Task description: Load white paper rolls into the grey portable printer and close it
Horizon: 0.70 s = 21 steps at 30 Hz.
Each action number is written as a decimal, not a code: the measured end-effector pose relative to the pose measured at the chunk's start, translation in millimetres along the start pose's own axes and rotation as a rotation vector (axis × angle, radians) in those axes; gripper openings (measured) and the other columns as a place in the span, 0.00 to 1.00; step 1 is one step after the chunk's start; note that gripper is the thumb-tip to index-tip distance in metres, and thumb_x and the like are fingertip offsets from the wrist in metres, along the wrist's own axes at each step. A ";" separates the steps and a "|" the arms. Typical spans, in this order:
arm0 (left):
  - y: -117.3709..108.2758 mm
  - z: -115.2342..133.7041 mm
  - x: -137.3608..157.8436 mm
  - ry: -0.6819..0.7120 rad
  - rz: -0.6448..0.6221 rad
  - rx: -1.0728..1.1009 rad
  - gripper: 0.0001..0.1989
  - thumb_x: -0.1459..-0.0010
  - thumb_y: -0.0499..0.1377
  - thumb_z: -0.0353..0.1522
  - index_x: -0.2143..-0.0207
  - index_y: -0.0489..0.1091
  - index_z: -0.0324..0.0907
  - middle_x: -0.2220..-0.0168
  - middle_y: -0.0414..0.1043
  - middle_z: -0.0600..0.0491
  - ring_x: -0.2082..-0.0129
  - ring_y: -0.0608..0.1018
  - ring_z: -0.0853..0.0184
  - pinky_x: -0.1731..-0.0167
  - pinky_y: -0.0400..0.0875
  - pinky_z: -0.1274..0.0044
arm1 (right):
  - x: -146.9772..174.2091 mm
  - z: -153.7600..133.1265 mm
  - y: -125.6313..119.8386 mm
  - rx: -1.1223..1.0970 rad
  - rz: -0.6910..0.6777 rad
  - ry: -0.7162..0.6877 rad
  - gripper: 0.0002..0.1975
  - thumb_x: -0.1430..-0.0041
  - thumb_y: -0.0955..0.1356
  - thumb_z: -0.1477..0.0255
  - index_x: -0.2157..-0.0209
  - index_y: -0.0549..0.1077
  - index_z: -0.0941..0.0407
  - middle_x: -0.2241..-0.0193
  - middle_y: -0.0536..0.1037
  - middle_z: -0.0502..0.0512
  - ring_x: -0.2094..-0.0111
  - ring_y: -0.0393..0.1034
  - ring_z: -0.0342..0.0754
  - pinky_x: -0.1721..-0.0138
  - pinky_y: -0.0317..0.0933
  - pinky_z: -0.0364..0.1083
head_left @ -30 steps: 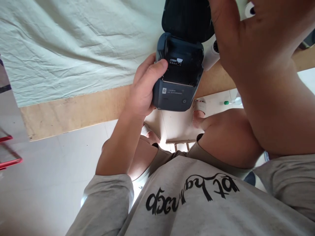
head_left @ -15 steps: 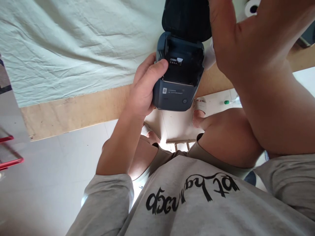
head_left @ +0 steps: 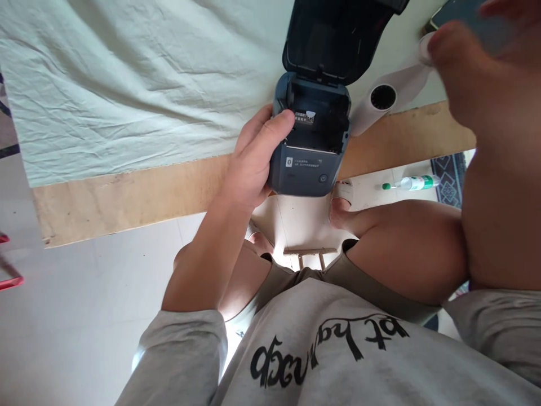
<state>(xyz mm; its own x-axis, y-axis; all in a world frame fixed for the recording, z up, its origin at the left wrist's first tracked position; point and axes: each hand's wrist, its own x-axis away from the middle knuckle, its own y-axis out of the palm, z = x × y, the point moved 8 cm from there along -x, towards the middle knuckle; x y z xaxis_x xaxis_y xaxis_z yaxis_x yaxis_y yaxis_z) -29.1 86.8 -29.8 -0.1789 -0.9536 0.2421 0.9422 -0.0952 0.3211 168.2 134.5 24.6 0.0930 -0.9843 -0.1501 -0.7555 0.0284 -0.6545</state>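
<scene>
A dark blue label printer [head_left: 305, 177] is gripped at its side by my left hand [head_left: 256, 152], the thumb over the edge of its bay. Its black lid [head_left: 333, 42] is swung up, and the bay shows a small printed label but no roll. My right hand [head_left: 486, 79] is at the upper right, blurred, its thumb apart from the partly visible fingers. Close to the thumb tip are white rolls on the table, one with a dark round core [head_left: 382, 97]; whether the thumb touches one I cannot tell.
A pale green cloth [head_left: 147, 84] covers the table, with its wooden edge [head_left: 127, 200] bare. A dark flat device [head_left: 460, 14] lies behind my right hand. On the floor are a clear bottle with a green cap [head_left: 416, 182] and a patterned mat [head_left: 450, 180]. A red frame [head_left: 10, 282] shows at left.
My right hand has moved right, away from the printer's lid, uncovering the white rolls and the bottle. My left hand keeps the printer, now slightly lower in view. The lid stays up.
</scene>
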 end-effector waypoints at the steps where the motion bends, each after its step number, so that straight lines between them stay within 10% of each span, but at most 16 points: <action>1: 0.8 0.4 0.1 0.002 -0.005 -0.002 0.14 0.56 0.48 0.41 0.69 0.61 0.43 0.68 0.64 0.53 0.70 0.70 0.70 0.75 0.65 0.79 | -0.2 -5.0 2.5 0.105 -0.002 -0.031 0.22 0.54 0.59 0.63 0.55 0.59 0.50 0.55 0.57 0.42 0.53 0.55 0.26 0.54 0.52 0.25; 8: 0.3 0.7 -0.2 0.007 -0.022 0.027 0.12 0.55 0.48 0.39 0.69 0.60 0.43 0.70 0.64 0.55 0.74 0.68 0.73 0.74 0.65 0.78 | -2.6 6.5 11.1 0.271 -0.042 -0.098 0.24 0.57 0.57 0.79 0.56 0.60 0.47 0.58 0.61 0.44 0.60 0.58 0.27 0.60 0.54 0.31; 14: -0.7 -0.9 -1.1 -0.008 -0.003 0.020 0.12 0.56 0.48 0.40 0.70 0.61 0.44 0.70 0.64 0.54 0.74 0.69 0.71 0.75 0.64 0.77 | -5.9 14.6 20.6 0.313 -0.033 -0.159 0.24 0.60 0.64 0.67 0.57 0.59 0.52 0.61 0.60 0.49 0.72 0.50 0.21 0.73 0.47 0.28; 21: 1.7 -1.1 -2.6 -0.018 -0.022 0.016 0.12 0.55 0.47 0.39 0.70 0.60 0.43 0.70 0.65 0.54 0.73 0.69 0.71 0.75 0.63 0.77 | -18.3 32.1 18.4 0.336 0.076 -0.290 0.24 0.59 0.59 0.78 0.56 0.58 0.53 0.62 0.59 0.51 0.64 0.53 0.26 0.72 0.45 0.29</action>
<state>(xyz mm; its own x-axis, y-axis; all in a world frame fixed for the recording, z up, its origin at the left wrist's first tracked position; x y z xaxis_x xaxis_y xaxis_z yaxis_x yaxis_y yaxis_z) -26.7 88.8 -30.9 -0.2050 -0.9461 0.2509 0.9332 -0.1117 0.3414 173.5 158.7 -8.5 0.2594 -0.8890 -0.3772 -0.5189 0.2012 -0.8309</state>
